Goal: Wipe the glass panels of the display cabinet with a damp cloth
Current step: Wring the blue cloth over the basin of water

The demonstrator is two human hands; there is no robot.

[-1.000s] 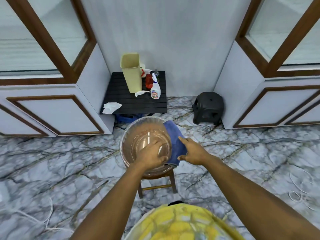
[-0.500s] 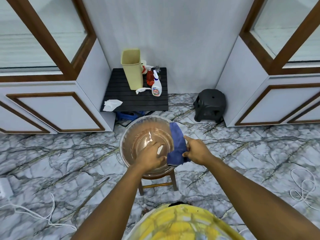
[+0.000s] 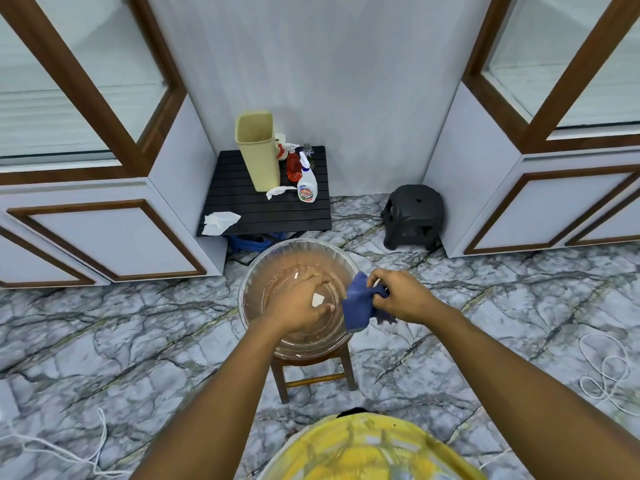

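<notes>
hands at the glass bowl
left hand [image 3: 300, 302] rests open, fingers spread, inside the glass bowl [image 3: 258, 271] on a wooden stool [image 3: 313, 374]; right hand [image 3: 403, 297] grips the bunched blue cloth [image 3: 356, 306] at the bowl's right rim.

Both bare forearms stretched forward and down from the bottom edge of view, converging toward the glass bowl [image 3: 298, 296]. Left hand [image 3: 300, 304] spread palm-down inside the bowl, fingers splayed and loosely curved, thumb pointing toward the near-right part of the rim, nothing pinched in its grip. Right hand [image 3: 403, 299] just outside the bowl's right rim, knuckles up, fingers curled tight, grip closed on the bunched blue cloth [image 3: 360, 303], which hangs against the rim. Wrists level, hands close but apart.
</notes>
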